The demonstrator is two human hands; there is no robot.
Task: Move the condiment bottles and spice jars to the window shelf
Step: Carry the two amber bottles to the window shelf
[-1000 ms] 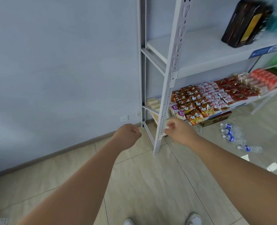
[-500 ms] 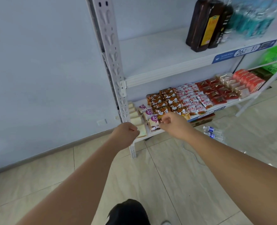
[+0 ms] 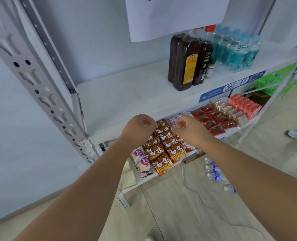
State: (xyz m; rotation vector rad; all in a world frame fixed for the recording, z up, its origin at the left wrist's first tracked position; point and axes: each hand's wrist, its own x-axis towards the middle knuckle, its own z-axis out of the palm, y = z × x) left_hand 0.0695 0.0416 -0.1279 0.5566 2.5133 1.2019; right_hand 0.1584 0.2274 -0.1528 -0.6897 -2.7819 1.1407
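**A:** Hands first?

**B:** Your left hand (image 3: 138, 129) and right hand (image 3: 187, 131) are both clenched with the fingers curled. Nothing shows in either. They're side by side, not touching, and sit across the middle shelf's (image 3: 126, 92) front edge as seen from the head view.

**A:** Below them?

**B:** Orange snack packets (image 3: 163, 147) lie in rows at the left end of the lower shelf (image 3: 149, 178), with red packets (image 3: 212, 123) further right. Small water bottles (image 3: 214, 169) lie on the floor off its front edge.

**A:** Task things?

**B:** The dark condiment bottles (image 3: 184, 66) stand upright and bunched together on the right half of the middle shelf, near the front edge. A small jar (image 3: 210, 71) is just right of them, too blurred to read. The teal bottle pack (image 3: 236, 51) is behind, toward the back right corner. Your hands are well apart from all of it.
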